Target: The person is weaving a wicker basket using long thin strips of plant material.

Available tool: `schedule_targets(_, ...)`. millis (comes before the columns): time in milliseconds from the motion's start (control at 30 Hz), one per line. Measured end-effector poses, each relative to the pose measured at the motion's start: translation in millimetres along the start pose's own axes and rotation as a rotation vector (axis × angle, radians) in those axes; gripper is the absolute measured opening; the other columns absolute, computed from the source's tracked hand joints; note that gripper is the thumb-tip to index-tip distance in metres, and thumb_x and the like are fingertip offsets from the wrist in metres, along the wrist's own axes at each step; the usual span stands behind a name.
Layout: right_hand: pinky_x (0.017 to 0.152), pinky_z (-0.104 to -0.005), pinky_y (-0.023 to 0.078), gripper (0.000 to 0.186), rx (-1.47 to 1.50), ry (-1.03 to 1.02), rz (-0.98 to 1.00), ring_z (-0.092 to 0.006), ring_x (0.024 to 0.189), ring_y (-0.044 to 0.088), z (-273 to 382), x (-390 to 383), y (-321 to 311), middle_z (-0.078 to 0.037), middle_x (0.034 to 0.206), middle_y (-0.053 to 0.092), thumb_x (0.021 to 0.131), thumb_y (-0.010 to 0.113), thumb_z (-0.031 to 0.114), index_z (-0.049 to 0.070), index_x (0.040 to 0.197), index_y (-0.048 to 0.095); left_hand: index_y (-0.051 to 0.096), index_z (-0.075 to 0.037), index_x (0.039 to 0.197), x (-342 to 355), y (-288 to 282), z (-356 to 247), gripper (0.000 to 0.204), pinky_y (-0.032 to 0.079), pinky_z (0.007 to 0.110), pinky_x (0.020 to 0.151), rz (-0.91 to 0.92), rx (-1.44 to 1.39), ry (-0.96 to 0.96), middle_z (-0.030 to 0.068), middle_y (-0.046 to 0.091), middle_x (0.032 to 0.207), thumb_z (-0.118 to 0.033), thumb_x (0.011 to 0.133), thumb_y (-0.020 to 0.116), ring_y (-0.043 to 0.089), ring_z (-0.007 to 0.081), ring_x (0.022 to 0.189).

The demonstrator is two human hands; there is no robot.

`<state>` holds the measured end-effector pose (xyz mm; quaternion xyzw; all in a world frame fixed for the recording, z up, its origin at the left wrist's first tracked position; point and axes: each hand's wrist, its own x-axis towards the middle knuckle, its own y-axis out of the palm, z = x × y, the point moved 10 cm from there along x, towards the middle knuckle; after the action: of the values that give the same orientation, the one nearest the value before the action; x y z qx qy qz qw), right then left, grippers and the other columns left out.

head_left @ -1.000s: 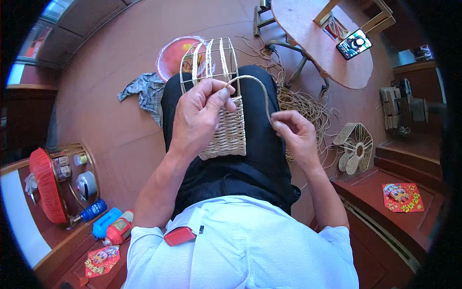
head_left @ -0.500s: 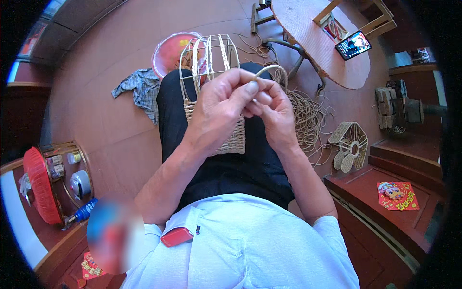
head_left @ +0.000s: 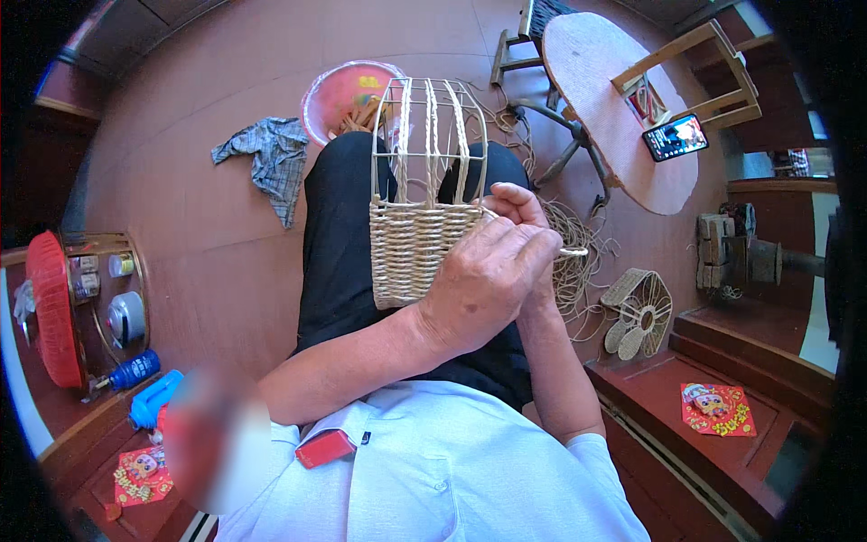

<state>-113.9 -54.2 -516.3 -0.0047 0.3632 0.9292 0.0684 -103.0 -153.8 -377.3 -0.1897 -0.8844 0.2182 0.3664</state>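
A half-woven basket rests upright on my lap, rope woven round its lower part and pale strands running up the wire frame. My left hand is closed at the basket's right edge, on a cord whose loose length sticks out to the right; its fingertips are partly hidden. Behind it, my right hand has curled fingers at the same corner, largely covered by my left hand; what they pinch is hard to make out.
A pink basin and plaid cloth lie ahead. To the right are a round table with a phone, a rope heap, a woven piece and red steps. Shelving with a red cover stands left.
Both hands have moved right and down to the basket's right edge, my left hand now across my right. The arched cord is mostly hidden, and the basket appears further right and upright.
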Motion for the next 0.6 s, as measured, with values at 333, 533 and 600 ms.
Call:
schedule_targets(333,0.094,-0.0311,0.062,0.033,-0.153,0.025,-0.071,-0.0135,0.105,0.074,7,2,13,-0.006,0.117,0.076,0.102,0.079,0.006,0.004,0.131,0.064,0.072,-0.002,0.123,-15,-56,89,0.018,0.052,0.022,0.078,-0.07,-0.54,-0.665,0.0005,0.075,0.098,-0.016,0.117,0.062,0.063,0.0037,0.086)
schedule_targets(533,0.089,-0.0267,0.06,0.034,-0.264,-0.013,-0.132,-0.0099,0.098,0.072,8,6,17,-0.003,0.108,0.074,0.096,0.084,0.002,0.006,0.124,0.064,0.072,-0.001,0.124,-14,-55,86,0.019,0.058,0.024,0.087,-0.062,-0.551,-0.663,0.0019,0.076,0.102,-0.016,0.117,0.061,0.07,0.0062,0.095)
schedule_targets(600,0.088,-0.0258,0.059,0.033,-0.281,-0.017,-0.15,-0.0089,0.096,0.071,9,6,19,-0.002,0.106,0.073,0.096,0.084,0.001,0.007,0.12,0.064,0.072,-0.001,0.127,-13,-55,91,0.019,0.06,0.026,0.091,-0.066,-0.536,-0.654,0.0026,0.076,0.103,-0.014,0.117,0.062,0.072,0.0079,0.099)
